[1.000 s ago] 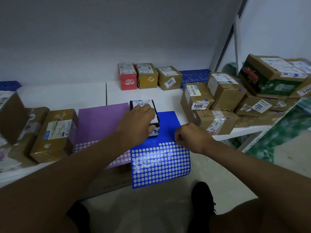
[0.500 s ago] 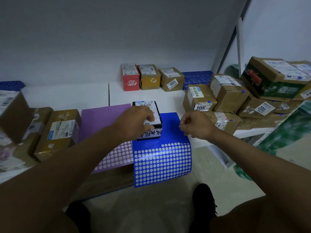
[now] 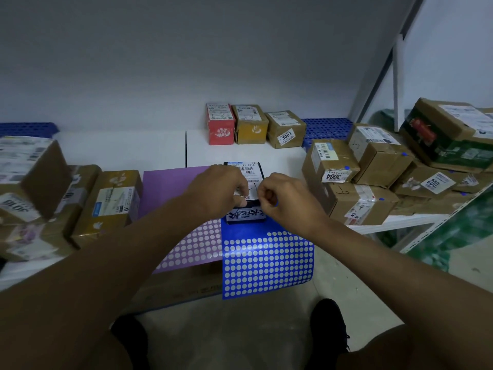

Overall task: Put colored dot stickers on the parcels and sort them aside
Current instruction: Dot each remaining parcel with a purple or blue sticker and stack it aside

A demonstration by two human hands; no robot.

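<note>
Head view: black parcel [image 3: 244, 193] bears a white barcode label on top.

Dim, bluish light; wide-angle edge distortion.
</note>
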